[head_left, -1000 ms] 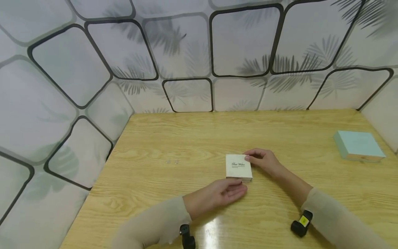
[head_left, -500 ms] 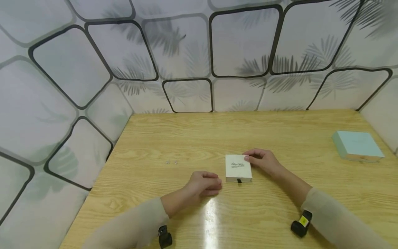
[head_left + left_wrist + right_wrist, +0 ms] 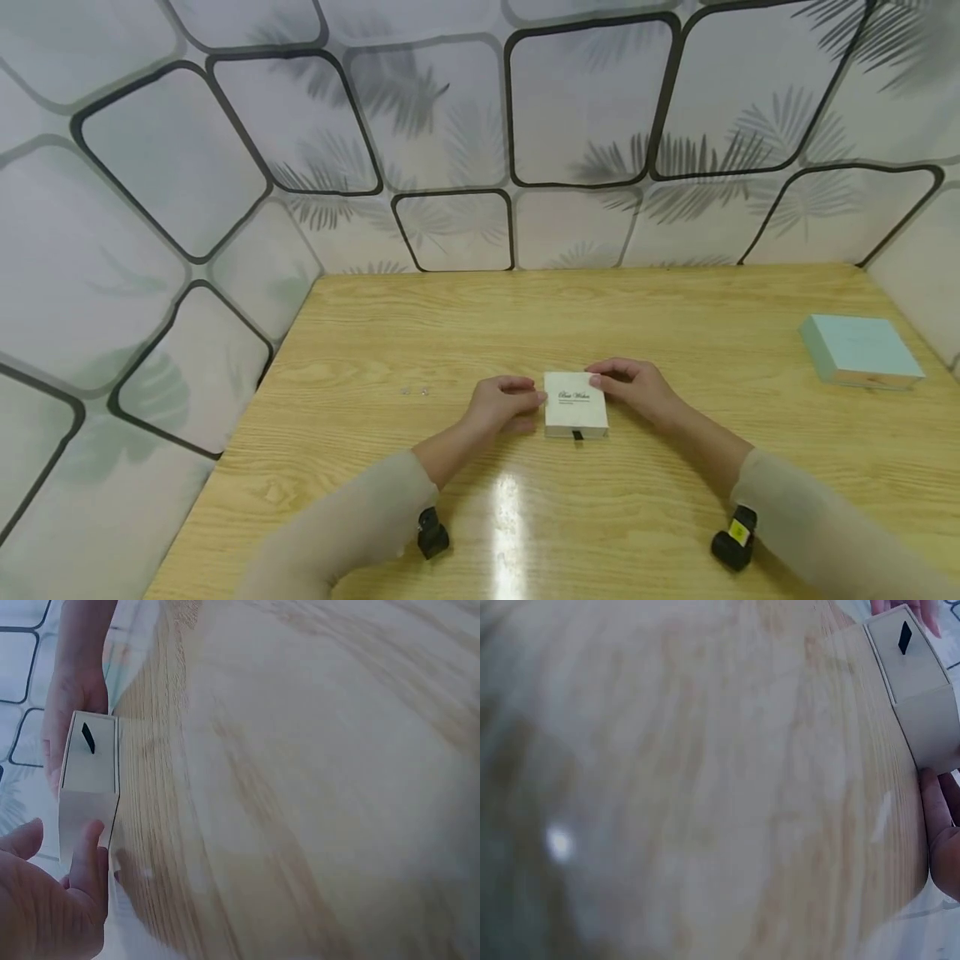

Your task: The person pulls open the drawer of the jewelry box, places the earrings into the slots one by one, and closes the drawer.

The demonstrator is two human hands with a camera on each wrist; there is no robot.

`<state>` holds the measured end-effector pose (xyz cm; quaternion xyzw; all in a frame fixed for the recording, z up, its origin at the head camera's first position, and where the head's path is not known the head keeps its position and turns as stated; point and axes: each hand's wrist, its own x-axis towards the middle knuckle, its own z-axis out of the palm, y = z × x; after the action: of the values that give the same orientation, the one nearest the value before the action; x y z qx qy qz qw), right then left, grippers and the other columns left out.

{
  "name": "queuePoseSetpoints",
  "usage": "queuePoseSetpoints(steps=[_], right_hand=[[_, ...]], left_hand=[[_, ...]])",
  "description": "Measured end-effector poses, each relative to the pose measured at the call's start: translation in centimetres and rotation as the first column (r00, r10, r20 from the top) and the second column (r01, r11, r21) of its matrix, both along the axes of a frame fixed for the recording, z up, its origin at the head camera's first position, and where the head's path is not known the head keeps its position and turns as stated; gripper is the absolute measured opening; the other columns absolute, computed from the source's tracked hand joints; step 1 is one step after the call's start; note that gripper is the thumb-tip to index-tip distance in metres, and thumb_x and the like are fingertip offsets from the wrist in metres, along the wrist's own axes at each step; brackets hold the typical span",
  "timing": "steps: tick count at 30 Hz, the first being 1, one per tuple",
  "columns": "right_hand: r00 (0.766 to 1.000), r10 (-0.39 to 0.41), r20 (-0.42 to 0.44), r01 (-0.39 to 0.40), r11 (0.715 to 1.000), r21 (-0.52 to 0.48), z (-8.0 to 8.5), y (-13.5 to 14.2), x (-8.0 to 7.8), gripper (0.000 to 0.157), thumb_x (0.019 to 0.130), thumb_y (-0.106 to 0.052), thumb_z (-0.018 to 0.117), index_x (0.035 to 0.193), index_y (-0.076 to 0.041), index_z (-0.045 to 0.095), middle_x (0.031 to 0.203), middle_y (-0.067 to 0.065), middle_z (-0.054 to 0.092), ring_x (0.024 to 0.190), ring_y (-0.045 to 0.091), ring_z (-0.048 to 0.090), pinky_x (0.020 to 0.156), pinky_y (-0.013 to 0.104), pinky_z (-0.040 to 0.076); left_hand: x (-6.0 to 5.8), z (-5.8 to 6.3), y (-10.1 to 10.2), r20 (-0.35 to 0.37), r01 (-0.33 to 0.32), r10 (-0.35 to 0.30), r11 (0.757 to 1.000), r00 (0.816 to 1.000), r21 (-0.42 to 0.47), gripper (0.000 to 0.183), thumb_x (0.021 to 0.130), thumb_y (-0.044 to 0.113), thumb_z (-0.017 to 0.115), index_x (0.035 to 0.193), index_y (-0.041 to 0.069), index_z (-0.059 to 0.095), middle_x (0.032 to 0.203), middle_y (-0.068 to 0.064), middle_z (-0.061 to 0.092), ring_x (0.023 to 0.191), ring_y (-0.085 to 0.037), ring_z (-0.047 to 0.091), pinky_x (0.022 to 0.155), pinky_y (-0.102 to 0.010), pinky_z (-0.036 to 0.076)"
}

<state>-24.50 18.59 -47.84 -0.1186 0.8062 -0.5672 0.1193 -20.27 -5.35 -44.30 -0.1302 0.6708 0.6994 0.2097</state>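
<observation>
A small white drawer box point(image 3: 574, 404) with black "Best Wishes" lettering lies flat on the wooden table. From its near side sticks a short black pull tab point(image 3: 577, 435), plain also on the box front point(image 3: 90, 761) in the left wrist view. My right hand point(image 3: 641, 390) holds the box by its far right corner, thumb on the lid and fingers along the side. At the opposite side is my left hand point(image 3: 504, 407), its fingertips right at the box's left edge. In the left wrist view its thumb and fingers are spread beside the box wall.
Two tiny shiny clear pieces point(image 3: 416, 391) lie on the table point(image 3: 420, 325) left of the hands. A larger pale-blue box point(image 3: 862, 350) sits at the right. A patterned wall covering point(image 3: 577, 225) borders the table's back and sides.
My left hand has left the near side of the box, swung left, then come up to its left edge. The black tab is now uncovered. My right hand stays at its corner.
</observation>
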Motion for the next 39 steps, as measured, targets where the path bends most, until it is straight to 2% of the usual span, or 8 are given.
queuePoseSetpoints(steps=[3,7,10,13,19,23,31,39], right_hand=[[1.000,-0.001,-0.004,0.001,1.000,0.026,0.1,0.0,0.1,0.037,0.089,-0.032,0.067,0.111,-0.002,0.067,0.116,0.015,0.065,0.100,0.010,0.058,0.080,0.016,0.049],[0.999,-0.048,-0.022,0.050,0.994,0.096,0.5,-0.3,0.6,0.039,0.089,-0.034,0.066,0.113,-0.003,0.066,0.112,0.014,0.066,0.099,0.014,0.059,0.078,0.017,0.050],[0.994,-0.092,0.053,0.087,0.993,0.083,1.0,-0.8,1.4,0.044,0.090,-0.032,0.065,0.117,0.003,0.062,0.106,0.016,0.066,0.087,0.014,0.064,0.072,0.025,0.056],[0.979,-0.125,0.161,0.118,0.992,0.048,1.7,-1.3,2.1,0.047,0.093,-0.028,0.062,0.122,0.007,0.055,0.105,0.020,0.062,0.077,0.016,0.067,0.066,0.031,0.058],[0.966,-0.157,0.206,0.139,0.985,0.100,2.8,-1.8,3.7,0.049,0.092,-0.019,0.062,0.130,0.009,0.047,0.120,0.026,0.055,0.093,0.020,0.062,0.067,0.031,0.058],[0.960,-0.158,0.232,0.146,0.987,0.069,3.2,-2.0,4.4,0.048,0.091,-0.013,0.063,0.131,0.009,0.047,0.124,0.027,0.053,0.100,0.023,0.060,0.070,0.033,0.058],[0.948,-0.201,0.249,0.196,0.980,0.046,3.5,-2.1,4.0,0.046,0.090,-0.011,0.065,0.129,0.008,0.050,0.122,0.027,0.056,0.091,0.017,0.063,0.070,0.033,0.058],[0.944,-0.221,0.244,0.209,0.975,0.075,3.6,-2.0,2.2,0.048,0.090,-0.011,0.063,0.131,0.008,0.048,0.124,0.026,0.055,0.092,0.018,0.062,0.070,0.032,0.058]], left_hand=[[-0.2,-0.1,0.7,0.005,0.003,-0.003,1.000,1.000,0.001,0.049,0.082,0.009,0.073,0.126,-0.002,0.055,0.119,-0.016,0.057,0.099,-0.024,0.064,0.076,-0.037,0.057],[-0.3,-0.2,1.3,-0.009,-0.003,0.003,1.000,1.000,-0.008,0.050,0.080,0.002,0.073,0.126,-0.002,0.055,0.115,-0.015,0.057,0.090,-0.023,0.065,0.072,-0.036,0.058],[-0.2,-0.2,1.4,-0.018,-0.007,0.007,1.000,1.000,-0.012,0.049,0.080,-0.001,0.072,0.126,-0.003,0.055,0.112,-0.015,0.059,0.086,-0.023,0.066,0.070,-0.036,0.058],[-0.2,-0.3,1.4,-0.023,-0.007,0.007,1.000,1.000,-0.006,0.049,0.080,-0.002,0.072,0.127,-0.003,0.055,0.112,-0.015,0.060,0.087,-0.024,0.067,0.069,-0.036,0.058],[-0.2,-0.4,1.5,-0.032,-0.006,0.006,1.000,0.999,0.013,0.050,0.081,-0.002,0.072,0.127,-0.003,0.055,0.115,-0.016,0.061,0.092,-0.027,0.067,0.071,-0.037,0.058],[-0.2,-0.3,1.5,-0.038,-0.005,0.005,1.000,0.999,-0.001,0.049,0.081,-0.003,0.071,0.127,-0.003,0.055,0.113,-0.016,0.062,0.091,-0.028,0.068,0.070,-0.038,0.058],[-0.9,-0.6,1.8,-0.039,-0.013,0.013,1.000,0.999,-0.003,0.047,0.081,-0.004,0.070,0.126,-0.004,0.056,0.110,-0.015,0.064,0.092,-0.026,0.068,0.069,-0.038,0.058],[-2.7,-0.4,2.3,-0.038,0.006,-0.006,1.000,0.999,-0.009,0.045,0.083,-0.003,0.069,0.126,-0.001,0.058,0.111,-0.013,0.065,0.093,-0.024,0.067,0.072,-0.036,0.058]])
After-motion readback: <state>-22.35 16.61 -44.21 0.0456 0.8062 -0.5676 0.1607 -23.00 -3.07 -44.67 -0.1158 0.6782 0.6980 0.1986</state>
